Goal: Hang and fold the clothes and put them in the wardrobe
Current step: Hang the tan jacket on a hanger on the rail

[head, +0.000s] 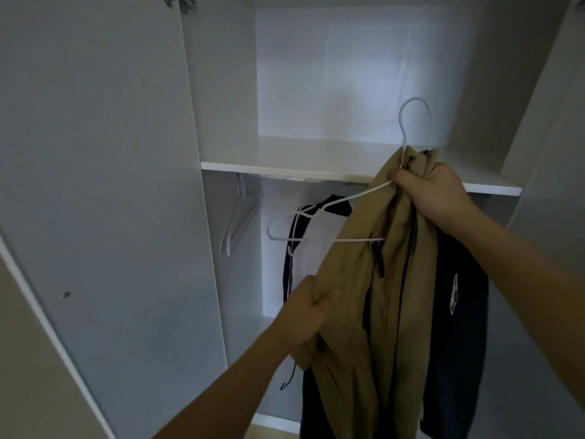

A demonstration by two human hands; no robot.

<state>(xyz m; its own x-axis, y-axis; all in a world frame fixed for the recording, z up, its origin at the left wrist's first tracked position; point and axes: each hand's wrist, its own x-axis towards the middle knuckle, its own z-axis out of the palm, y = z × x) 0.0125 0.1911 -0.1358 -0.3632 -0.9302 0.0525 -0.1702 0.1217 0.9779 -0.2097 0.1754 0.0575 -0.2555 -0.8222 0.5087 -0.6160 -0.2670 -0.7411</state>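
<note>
Tan garment (pixel 367 280) on white hanger (pixel 319 213), gripped by both hands.

We can't see the right half of the white hanger (pixel 319 213): it's buried under the tan garment (pixel 354 312). The rail below the shelf (pixel 316 167) is hidden by the shelf's front edge. The dark hung clothes (pixel 456 327) are mostly covered by the tan cloth and right forearm, so we can't tell what type they are; their hems run off the bottom edge. The spare hangers (pixel 237 217) are blurred, count unclear. The hinge (pixel 179 1) is cut off at top.
</note>
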